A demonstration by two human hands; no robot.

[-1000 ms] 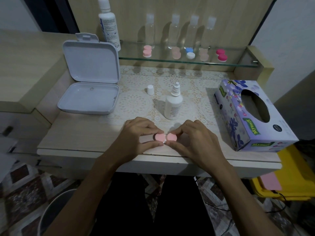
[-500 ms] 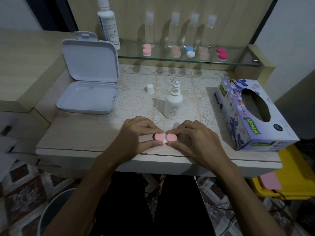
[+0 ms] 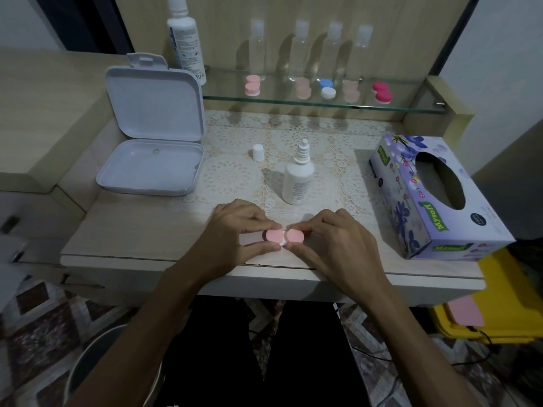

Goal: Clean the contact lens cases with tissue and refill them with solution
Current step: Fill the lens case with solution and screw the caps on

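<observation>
Obs.: I see both hands at the front edge of the pale wooden desk point(image 3: 123, 230), meeting over one pink twin-cap contact lens case on a white base point(image 3: 284, 236); the case sits at desk level, near the front edge, between the two hands. My left hand point(image 3: 235, 230) has its fingers curled, thumb and forefinger pinching the left pink cap; my right hand point(image 3: 338, 245) likewise curled, thumb and forefinger pinching the right pink cap; both caps are on.

Behind the hands: small white dropper bottle of solution point(image 3: 297, 177) upright on the lace mat, nozzle bare; its small white cap point(image 3: 258, 153) stands apart to the left. Open white hinged plastic box point(image 3: 152, 142) at the left, lid raised. Purple floral tissue box point(image 3: 435, 195) at the right, oval opening facing up; I cannot tell whether a tissue shows in it.

Glass shelf point(image 3: 411, 107) at the back carries a tall white labelled bottle point(image 3: 186, 39) at its left end; four clear bottles with white caps point(image 3: 332, 51) in a row; five more lens cases in front of them: pink point(image 3: 252, 86), two pale pink, blue-and-white point(image 3: 327, 89), magenta point(image 3: 381, 92).
</observation>
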